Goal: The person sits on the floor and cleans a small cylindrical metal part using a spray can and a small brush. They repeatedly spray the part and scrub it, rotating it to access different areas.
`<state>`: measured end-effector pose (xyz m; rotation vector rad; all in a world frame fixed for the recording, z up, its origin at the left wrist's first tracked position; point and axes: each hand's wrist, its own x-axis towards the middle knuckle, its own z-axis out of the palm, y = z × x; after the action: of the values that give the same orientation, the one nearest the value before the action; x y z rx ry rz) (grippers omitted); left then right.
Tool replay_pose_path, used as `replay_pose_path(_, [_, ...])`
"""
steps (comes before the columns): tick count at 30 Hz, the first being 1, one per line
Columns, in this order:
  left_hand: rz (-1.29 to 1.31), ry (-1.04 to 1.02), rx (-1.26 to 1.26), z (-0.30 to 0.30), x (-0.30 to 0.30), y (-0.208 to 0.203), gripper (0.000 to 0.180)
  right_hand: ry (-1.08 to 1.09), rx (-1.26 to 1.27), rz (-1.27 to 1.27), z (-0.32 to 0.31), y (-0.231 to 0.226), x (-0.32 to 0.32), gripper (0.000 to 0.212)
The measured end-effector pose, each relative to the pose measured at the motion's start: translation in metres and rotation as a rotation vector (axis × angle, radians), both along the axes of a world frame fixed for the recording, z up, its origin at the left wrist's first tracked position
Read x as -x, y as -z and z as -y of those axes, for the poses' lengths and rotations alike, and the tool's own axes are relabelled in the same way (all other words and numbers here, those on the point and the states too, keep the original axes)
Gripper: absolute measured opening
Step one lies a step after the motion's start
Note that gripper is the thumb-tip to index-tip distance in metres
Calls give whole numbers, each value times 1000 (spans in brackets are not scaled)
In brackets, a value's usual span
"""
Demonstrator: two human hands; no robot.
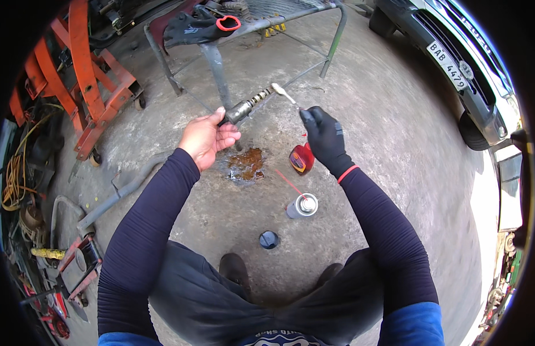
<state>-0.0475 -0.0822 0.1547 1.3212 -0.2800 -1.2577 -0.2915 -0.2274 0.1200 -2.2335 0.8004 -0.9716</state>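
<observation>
My left hand [208,137], bare, is closed around the thick end of a metal cylindrical valve [240,112]. Its narrow, ringed end points up and to the right. A black glove covers my right hand [325,138], which grips a small brush [285,93] with a whitish head. The brush head is at the tip of the ringed end; I cannot tell whether they touch. Below my right hand, a red bottle [302,160] is on the floor. Nearer me stands a spray can [302,206] with a thin red straw, and a small dark cap [269,240] lies closer still.
A brown, wet stain [248,164] marks the concrete below the valve. Ahead is a metal-framed bench [215,72] with a black glove [192,29] on it. An orange lifting frame [88,75] stands left, near a bent pipe [126,190]. A vehicle's front [458,63] is at far right.
</observation>
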Motion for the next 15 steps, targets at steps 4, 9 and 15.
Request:
replay_pose_path(4, [367,-5,-2,-1,-2,5,28,3,-79,-34,9,10,12,31])
replay_pose_path(9, [658,33,45,1,0,13,29,29,-135,-38,-12,14,0,33])
replay_pose_path(15, [886,-2,29,0,7,10,29,28,-247,-102,-35,19,-15,36])
